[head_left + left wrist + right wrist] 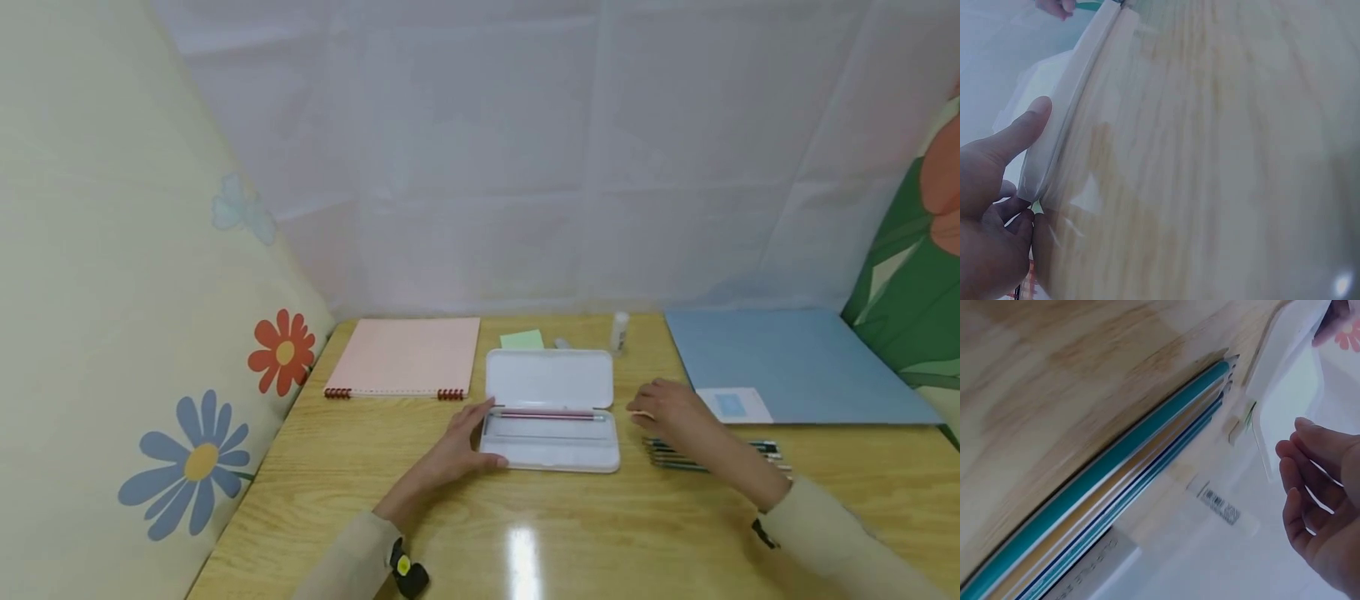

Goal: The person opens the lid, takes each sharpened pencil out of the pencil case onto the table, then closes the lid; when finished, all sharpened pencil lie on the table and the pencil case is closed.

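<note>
A: Two hands are seen on the wooden table [337,467]. What is seen on the left side?

B: A pink notebook [405,357] is laid flat there, near the wall with flowers.

A: And next?

B: The left hand [457,446] is rested against the left end of the open white pencil case [551,408]. The thumb is pressed on its edge, and the fingers are kept nearly straight. Nothing is gripped.

A: What is kept in the case?

B: One pink pencil [547,413] is laid along the hinge.

A: And to the right?

B: The right hand [663,408] is held just beside the case, fingers loosely bent, with nothing in it. A row of pencils [712,454] is laid under the wrist. A blue folder [795,362] is placed farther right.
</note>
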The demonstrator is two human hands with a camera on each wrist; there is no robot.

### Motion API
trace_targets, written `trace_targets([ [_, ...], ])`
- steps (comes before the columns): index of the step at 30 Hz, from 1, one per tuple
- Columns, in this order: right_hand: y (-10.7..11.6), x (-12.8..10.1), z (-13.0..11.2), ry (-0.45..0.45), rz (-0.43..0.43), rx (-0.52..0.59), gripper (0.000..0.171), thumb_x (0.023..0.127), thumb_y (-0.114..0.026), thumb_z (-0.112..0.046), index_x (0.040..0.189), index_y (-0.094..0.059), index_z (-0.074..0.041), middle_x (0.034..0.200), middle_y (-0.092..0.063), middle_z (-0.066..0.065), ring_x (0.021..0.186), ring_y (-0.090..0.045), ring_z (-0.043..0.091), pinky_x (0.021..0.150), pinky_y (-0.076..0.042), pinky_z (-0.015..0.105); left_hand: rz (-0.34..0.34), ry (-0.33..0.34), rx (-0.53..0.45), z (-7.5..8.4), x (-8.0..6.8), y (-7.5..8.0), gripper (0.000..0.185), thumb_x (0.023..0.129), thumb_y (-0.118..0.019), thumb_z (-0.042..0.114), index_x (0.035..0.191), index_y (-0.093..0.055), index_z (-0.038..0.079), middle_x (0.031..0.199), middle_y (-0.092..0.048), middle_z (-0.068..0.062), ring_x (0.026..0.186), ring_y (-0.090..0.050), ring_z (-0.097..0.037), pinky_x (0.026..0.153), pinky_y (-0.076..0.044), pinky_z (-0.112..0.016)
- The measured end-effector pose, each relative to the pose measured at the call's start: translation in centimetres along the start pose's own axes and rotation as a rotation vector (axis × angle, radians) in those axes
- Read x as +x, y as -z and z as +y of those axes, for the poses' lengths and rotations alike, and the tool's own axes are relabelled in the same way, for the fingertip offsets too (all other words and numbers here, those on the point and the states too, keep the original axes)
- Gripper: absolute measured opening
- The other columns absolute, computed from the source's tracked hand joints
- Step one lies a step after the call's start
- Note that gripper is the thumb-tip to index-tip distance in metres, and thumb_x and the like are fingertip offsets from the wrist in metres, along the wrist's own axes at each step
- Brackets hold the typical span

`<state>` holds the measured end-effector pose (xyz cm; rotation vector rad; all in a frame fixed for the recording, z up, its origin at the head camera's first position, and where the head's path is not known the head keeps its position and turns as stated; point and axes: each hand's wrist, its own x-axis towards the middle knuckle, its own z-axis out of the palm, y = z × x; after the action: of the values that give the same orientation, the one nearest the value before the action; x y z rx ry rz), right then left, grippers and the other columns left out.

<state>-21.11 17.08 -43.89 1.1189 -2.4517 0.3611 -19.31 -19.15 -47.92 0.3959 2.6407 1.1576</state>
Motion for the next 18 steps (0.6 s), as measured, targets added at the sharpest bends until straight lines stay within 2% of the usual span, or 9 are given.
trace_targets([
  [7, -2.3, 2.5, -0.7, 0.073, -0.109, 0.019, 0.013, 0.076, -0.080, -0.008, 0.087, -0.074, -0.007, 0.079, -0.064, 0.001, 0.071, -0.057, 0.018, 0.064, -0.050, 0.031, 0.003, 0.007, 0.005, 0.1, 0.0, 0.1, 0.101, 0.075, -0.081, 0.043, 0.154, -0.024, 0.020, 0.156, -0.021, -0.016, 0.144, -0.011, -0.040, 0.110, -0.020, -0.061],
  [11, -3.1, 3.5, -1.3, 0.105, -0.149, 0.025, 0.007, 0.078, -0.078, -0.007, 0.084, -0.074, -0.009, 0.076, -0.062, 0.000, 0.068, -0.054, 0.017, 0.060, -0.046, 0.029, -0.001, 0.010, 0.008, -0.1, 0.0, 0.0, 0.101, 0.075, -0.081, 0.044, 0.154, -0.023, 0.021, 0.157, -0.018, -0.019, 0.144, -0.009, -0.041, 0.110, -0.020, -0.062],
  [15, -3.5, 4.0, -2.0, 0.065, -0.201, 0.016, 0.007, 0.080, -0.076, -0.008, 0.087, -0.075, -0.010, 0.077, -0.063, -0.002, 0.067, -0.051, 0.015, 0.058, -0.043, 0.027, -0.003, 0.008, 0.006, -0.2, 0.0, -0.1, 0.102, 0.074, -0.081, 0.044, 0.154, -0.023, 0.020, 0.157, -0.017, -0.020, 0.144, -0.009, -0.042, 0.109, -0.020, -0.063],
  [18, -3.7, 4.2, -2.4, 0.041, -0.219, -0.021, 0.006, 0.080, -0.076, -0.006, 0.081, -0.074, -0.011, 0.074, -0.062, -0.002, 0.066, -0.050, 0.014, 0.057, -0.042, 0.027, 0.001, 0.006, 0.003, -0.2, 0.1, -0.1, 0.101, 0.074, -0.081, 0.043, 0.154, -0.024, 0.020, 0.157, -0.018, -0.018, 0.144, -0.010, -0.041, 0.110, -0.019, -0.062],
])
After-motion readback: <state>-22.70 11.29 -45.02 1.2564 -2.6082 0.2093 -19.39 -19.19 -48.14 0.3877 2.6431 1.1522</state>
